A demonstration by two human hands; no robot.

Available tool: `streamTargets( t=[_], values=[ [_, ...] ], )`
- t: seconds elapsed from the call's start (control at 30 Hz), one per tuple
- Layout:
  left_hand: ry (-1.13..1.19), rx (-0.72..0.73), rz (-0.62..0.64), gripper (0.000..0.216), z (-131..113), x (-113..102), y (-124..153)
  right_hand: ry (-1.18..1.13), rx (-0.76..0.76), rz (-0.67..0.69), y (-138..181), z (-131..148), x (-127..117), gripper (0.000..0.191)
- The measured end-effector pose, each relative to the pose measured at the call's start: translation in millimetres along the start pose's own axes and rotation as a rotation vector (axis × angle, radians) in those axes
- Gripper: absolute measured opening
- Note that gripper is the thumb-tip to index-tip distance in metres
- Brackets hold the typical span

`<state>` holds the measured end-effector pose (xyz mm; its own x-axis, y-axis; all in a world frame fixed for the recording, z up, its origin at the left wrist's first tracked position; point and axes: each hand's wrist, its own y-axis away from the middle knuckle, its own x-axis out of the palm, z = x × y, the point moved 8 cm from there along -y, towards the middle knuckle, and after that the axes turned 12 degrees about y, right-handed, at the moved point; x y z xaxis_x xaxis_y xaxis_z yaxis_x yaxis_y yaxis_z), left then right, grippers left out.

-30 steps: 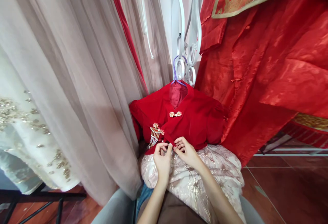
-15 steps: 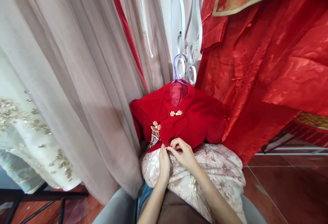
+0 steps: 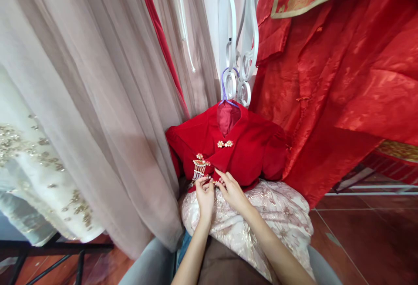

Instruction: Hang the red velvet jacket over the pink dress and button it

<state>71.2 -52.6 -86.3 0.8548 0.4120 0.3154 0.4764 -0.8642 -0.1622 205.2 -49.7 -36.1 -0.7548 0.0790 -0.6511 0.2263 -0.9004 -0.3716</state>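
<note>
A red velvet jacket [image 3: 244, 159] hangs on a purple hanger [image 3: 223, 85] in front of me. A floral clasp [image 3: 225, 144] with pearls joins its collar, and a beaded tassel brooch [image 3: 199, 167] sits at the left of its front. My left hand [image 3: 205, 198] is at the bottom hem with its fingertips pinched. Facing it, my right hand [image 3: 232, 193] pinches too, its index finger lying against the velvet. Between the two sets of fingertips shows a small gold-and-red clasp [image 3: 214, 182], mostly covered by the fingers.
Pale brocade cloth [image 3: 277, 215] lies over my lap under the jacket. The hanger hooks onto a white scrolled metal stand [image 3: 250, 58]. Greyish-pink drapes [image 3: 107, 102] hang at left beside a sequined white gown [image 3: 58, 189]; red satin garments [image 3: 326, 76] hang at right.
My left hand has turned, its fingers now curling in near the brooch's lower end. My right hand has shifted slightly, with its index finger stretched up. The brooch has moved a little right.
</note>
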Motion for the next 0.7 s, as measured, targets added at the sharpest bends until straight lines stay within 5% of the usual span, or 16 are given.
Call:
streamTargets(
  t=[0.33, 0.7],
  values=[
    [0.043, 0.018, -0.053, 0.034, -9, -4, 5, -0.027, -0.078, 0.045, -7, -2, 5, 0.025],
    [0.055, -0.077, 0.01, 0.033, -3, -10, 1, -0.159, -0.073, 0.082, -18, -2, 10, 0.04]
  ],
)
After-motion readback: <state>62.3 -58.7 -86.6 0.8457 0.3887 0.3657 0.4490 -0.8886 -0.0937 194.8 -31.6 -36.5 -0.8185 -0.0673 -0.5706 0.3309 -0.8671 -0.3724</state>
